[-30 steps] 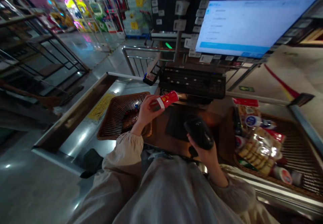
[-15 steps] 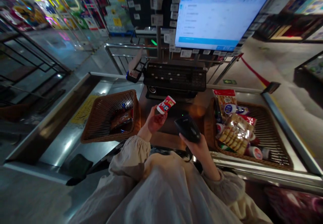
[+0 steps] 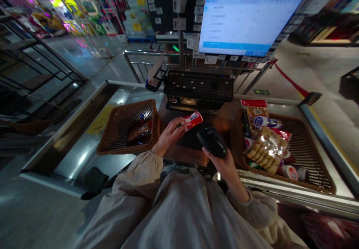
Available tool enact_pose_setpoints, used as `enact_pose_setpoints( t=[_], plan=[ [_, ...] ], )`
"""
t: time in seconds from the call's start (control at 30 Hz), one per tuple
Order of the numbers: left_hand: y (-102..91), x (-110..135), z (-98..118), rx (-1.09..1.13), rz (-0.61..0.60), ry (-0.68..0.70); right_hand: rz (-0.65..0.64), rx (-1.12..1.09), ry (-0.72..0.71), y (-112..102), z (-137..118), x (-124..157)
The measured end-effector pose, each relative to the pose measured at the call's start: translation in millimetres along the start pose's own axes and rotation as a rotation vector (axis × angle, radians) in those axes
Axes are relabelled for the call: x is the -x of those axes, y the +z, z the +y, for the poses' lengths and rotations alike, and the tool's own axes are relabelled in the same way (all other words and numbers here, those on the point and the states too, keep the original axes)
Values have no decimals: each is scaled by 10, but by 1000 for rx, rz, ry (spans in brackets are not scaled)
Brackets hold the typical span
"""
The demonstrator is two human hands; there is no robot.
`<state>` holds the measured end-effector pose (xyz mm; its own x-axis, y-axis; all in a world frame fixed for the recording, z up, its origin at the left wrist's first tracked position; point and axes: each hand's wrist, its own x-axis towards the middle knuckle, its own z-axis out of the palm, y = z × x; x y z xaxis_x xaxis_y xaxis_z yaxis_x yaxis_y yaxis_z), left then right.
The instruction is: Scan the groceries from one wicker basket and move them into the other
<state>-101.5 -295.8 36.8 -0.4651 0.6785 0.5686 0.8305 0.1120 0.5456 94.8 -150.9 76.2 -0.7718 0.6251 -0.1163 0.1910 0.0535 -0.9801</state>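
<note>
My left hand (image 3: 170, 133) grips a small red and white packet (image 3: 193, 120) with its barcode turned up, held low over the dark counter. My right hand (image 3: 224, 163) is closed round a black handheld scanner (image 3: 212, 141), whose head sits just right of the packet with a small green light showing. A wicker basket (image 3: 112, 144) with a few packets lies to the left. A second wicker basket (image 3: 311, 159) on the right is filled with snack bags and small bottles.
A black keyboard (image 3: 199, 85) and a lit monitor (image 3: 246, 24) stand behind the counter. Steel counter rails (image 3: 78, 129) run along both sides. Shop shelves and a shiny floor (image 3: 92, 50) lie beyond at the far left.
My left hand has lowered the packet toward the counter and turned its barcode upward. The scanner has moved closer to the packet, and its green light now shows.
</note>
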Motion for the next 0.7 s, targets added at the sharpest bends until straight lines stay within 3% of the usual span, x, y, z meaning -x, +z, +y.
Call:
enact_pose_setpoints(
  t=[0.17,0.47,0.7],
  plan=[
    [-141,77,-29,-3,-16,66,-5,33,31,1,-55,-2],
    [-324,73,-236,-313,-40,439,-101,120,83,25,-29,-28],
    [-341,165,-362,-341,-28,369,-118,77,99,90,-90,-78]
  ],
)
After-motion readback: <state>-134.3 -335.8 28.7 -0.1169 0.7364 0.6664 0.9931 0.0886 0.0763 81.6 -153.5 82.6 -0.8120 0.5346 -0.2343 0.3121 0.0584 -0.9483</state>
